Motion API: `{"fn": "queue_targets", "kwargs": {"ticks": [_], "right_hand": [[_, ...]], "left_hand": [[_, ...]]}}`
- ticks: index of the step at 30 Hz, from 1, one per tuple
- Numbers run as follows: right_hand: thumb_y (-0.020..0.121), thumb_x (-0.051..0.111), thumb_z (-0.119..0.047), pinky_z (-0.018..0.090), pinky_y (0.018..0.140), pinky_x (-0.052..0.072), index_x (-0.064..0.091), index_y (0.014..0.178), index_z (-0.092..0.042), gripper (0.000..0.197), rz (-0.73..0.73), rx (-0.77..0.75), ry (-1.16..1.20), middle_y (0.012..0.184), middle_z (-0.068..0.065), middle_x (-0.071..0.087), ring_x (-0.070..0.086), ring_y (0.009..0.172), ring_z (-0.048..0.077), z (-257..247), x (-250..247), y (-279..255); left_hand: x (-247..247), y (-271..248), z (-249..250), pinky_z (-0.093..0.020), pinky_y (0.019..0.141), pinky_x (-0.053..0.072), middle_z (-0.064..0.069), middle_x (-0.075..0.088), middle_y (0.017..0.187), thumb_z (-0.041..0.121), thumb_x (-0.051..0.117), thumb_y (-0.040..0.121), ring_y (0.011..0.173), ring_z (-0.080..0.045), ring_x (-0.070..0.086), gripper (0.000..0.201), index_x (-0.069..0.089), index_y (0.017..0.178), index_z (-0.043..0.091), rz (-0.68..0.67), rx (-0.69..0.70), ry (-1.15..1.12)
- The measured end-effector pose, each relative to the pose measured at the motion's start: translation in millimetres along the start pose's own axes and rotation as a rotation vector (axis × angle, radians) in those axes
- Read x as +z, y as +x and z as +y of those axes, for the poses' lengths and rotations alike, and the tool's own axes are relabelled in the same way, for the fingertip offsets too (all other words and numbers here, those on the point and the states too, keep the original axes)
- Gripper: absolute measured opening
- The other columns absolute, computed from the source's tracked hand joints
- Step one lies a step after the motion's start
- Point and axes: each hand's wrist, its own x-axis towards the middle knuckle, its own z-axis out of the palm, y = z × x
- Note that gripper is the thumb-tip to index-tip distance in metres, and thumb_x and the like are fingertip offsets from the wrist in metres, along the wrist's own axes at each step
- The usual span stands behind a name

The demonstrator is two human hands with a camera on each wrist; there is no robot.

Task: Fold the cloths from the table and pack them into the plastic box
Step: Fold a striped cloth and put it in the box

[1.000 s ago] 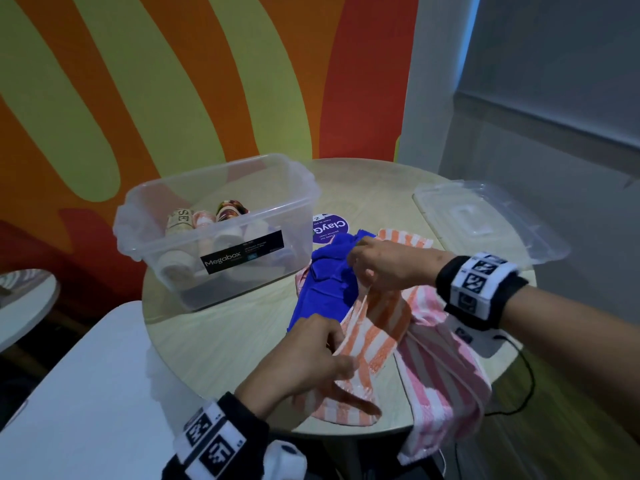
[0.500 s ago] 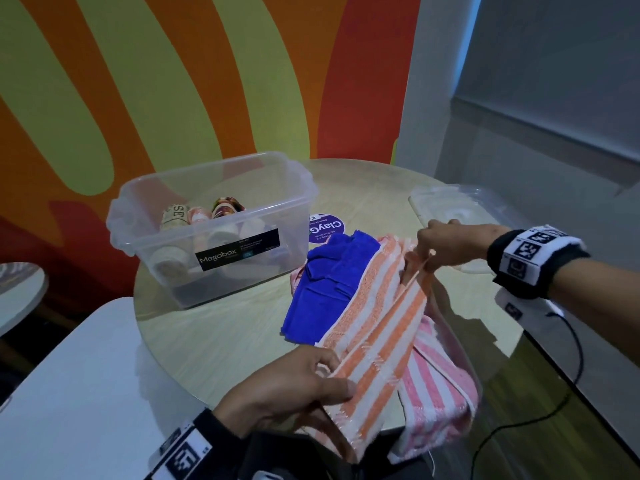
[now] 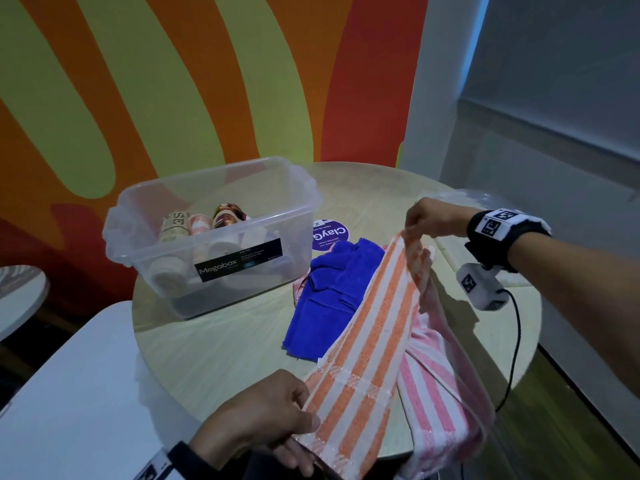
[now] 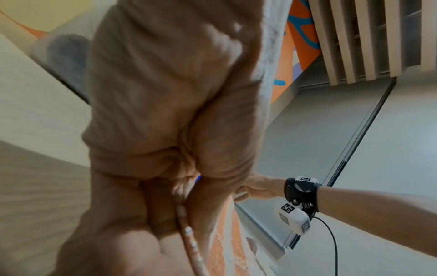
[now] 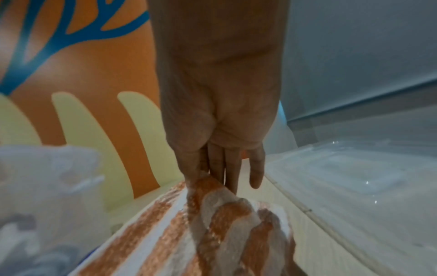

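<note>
An orange-and-white striped cloth (image 3: 375, 327) is stretched taut above the round table (image 3: 221, 344). My left hand (image 3: 273, 410) grips its near end at the table's front edge. My right hand (image 3: 427, 220) pinches its far end, raised over the table; the right wrist view shows thumb and fingers pinching the orange-striped cloth (image 5: 208, 214). Under it lie a blue cloth (image 3: 332, 299) and a pink-and-white striped cloth (image 3: 440, 386) that hangs over the table's edge. The clear plastic box (image 3: 214, 233), labelled Megabox, stands at the left with several rolled cloths inside.
The box's clear lid (image 3: 464, 199) lies on the table at the right, behind my right hand, also the lid (image 5: 354, 177). A purple round sticker (image 3: 329, 235) is near the box. A white surface (image 3: 69, 393) adjoins the table at the lower left.
My right hand has drawn the striped cloth's far end up and to the right, away from the blue cloth. The cloth now spans tight between both hands. My left hand keeps its grip.
</note>
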Motion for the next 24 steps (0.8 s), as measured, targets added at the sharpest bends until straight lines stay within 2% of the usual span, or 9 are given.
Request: {"fn": "queue_targets", "kwargs": {"ticks": [2,4,7,9,12,15,18,21,24], "right_hand": [[0.098,0.067,-0.017,0.033,0.065,0.055,0.067,0.091,-0.005,0.015,-0.028,0.029,0.237,0.088,0.015,0.071,0.065,0.077,0.025,5,-1,0],[0.100,0.063,-0.013,0.033,0.063,0.056,0.065,0.094,-0.001,0.014,-0.056,0.030,0.367,0.085,0.020,0.069,0.066,0.075,0.031,10,-2,-2],[0.101,0.063,-0.019,0.031,0.066,0.051,0.068,0.083,-0.010,0.020,-0.002,0.015,0.156,0.087,0.013,0.072,0.064,0.075,0.025,20,-8,1],[0.098,0.067,-0.031,0.034,0.072,0.051,0.071,0.077,-0.016,0.026,-0.021,0.023,0.012,0.086,0.007,0.074,0.065,0.077,0.023,26,-10,0],[0.093,0.071,-0.044,0.036,0.078,0.054,0.079,0.083,-0.015,0.032,-0.183,0.021,0.148,0.085,0.006,0.078,0.068,0.075,0.019,31,-7,-14],[0.088,0.077,-0.041,0.031,0.066,0.050,0.082,0.091,-0.009,0.033,-0.386,0.022,0.306,0.082,0.011,0.074,0.062,0.069,0.020,37,1,-28],[0.079,0.088,-0.029,0.028,0.061,0.045,0.080,0.071,-0.017,0.016,-0.485,0.019,0.063,0.068,0.007,0.065,0.051,0.065,0.022,43,20,-30],[0.082,0.083,-0.022,0.026,0.063,0.046,0.071,0.057,-0.021,0.028,-0.407,0.014,-0.066,0.067,0.003,0.066,0.055,0.068,0.016,38,32,-29],[0.091,0.073,-0.016,0.031,0.073,0.051,0.070,0.071,-0.014,0.021,-0.315,-0.014,0.230,0.073,0.001,0.069,0.062,0.074,0.016,32,24,-34]], "left_hand": [[-1,1,2,-0.027,0.066,0.061,-0.002,0.072,0.066,0.012,0.068,0.098,0.078,-0.028,0.077,0.014,0.055,0.091,0.011,-0.008,0.000,-0.006],[-5,2,0,-0.028,0.067,0.062,-0.006,0.075,0.073,0.013,0.069,0.098,0.079,-0.028,0.077,0.012,0.057,0.094,0.009,-0.019,-0.001,0.000],[-14,7,-5,-0.032,0.070,0.062,-0.023,0.077,0.093,0.014,0.067,0.099,0.081,-0.030,0.078,0.019,0.060,0.110,0.000,-0.010,-0.014,0.049],[-22,9,-7,-0.031,0.063,0.061,-0.030,0.075,0.093,0.009,0.063,0.100,0.077,-0.032,0.078,0.012,0.060,0.106,-0.001,0.045,-0.002,0.093],[-42,10,-7,-0.034,0.058,0.059,-0.036,0.072,0.088,0.003,0.059,0.099,0.081,-0.041,0.077,0.006,0.054,0.100,-0.001,0.208,-0.005,0.191],[-59,7,-9,-0.038,0.058,0.057,-0.027,0.075,0.081,0.001,0.067,0.094,0.073,-0.039,0.077,0.023,0.047,0.105,0.003,0.367,-0.036,0.272],[-57,2,-8,-0.035,0.056,0.055,-0.015,0.074,0.078,0.005,0.077,0.087,0.059,-0.029,0.074,0.037,0.046,0.105,0.012,0.424,-0.050,0.341],[-57,1,-8,-0.038,0.067,0.060,-0.005,0.072,0.088,0.019,0.089,0.075,0.066,-0.022,0.072,0.045,0.052,0.100,0.019,0.528,-0.049,0.520],[-60,0,-10,-0.040,0.080,0.060,-0.001,0.066,0.095,0.029,0.092,0.071,0.082,-0.020,0.069,0.042,0.056,0.091,0.021,0.579,-0.013,0.584]]}}
